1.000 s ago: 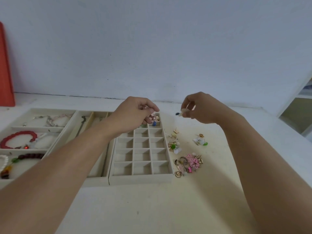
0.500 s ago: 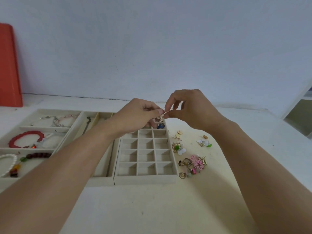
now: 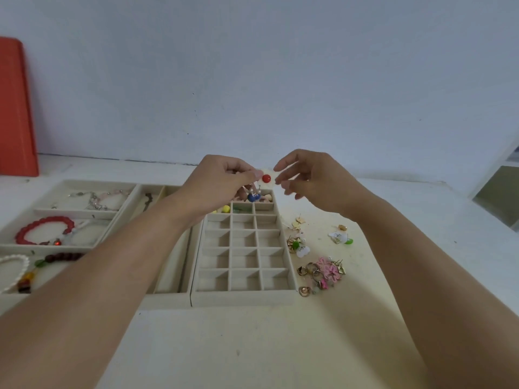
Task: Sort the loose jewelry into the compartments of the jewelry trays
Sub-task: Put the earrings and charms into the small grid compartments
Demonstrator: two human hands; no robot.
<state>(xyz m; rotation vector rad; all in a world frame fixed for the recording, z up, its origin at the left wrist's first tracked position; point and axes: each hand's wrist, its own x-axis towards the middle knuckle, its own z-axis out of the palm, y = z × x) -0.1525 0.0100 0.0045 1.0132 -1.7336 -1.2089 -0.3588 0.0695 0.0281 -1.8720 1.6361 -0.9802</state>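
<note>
Left hand (image 3: pixel 222 181) pinches a red-bead earring (image 3: pixel 266 178) above the far end of the grid tray (image 3: pixel 244 293), probably lining it up with a compartment. Right hand (image 3: pixel 311 181) hovers beside it, fingers loosely curled, empty. Loose jewelry (image 3: pixel 323 272) lies right of the tray.

The grid tray (image 3: pixel 244 279) sits mid-surface (image 3: pixel 252 346), with a slotted tray (image 3: pixel 168 276) touching its left side and a bracelet tray (image 3: pixel 16 245) further left. Loose jewelry (image 3: pixel 320 269) lies just right of the grid tray. Both hands hover over the grid's back row, left hand (image 3: pixel 222 183) and right hand (image 3: pixel 311 181), with a bead (image 3: pixel 266 178) between them. Some bits sit in the back cells.
</note>
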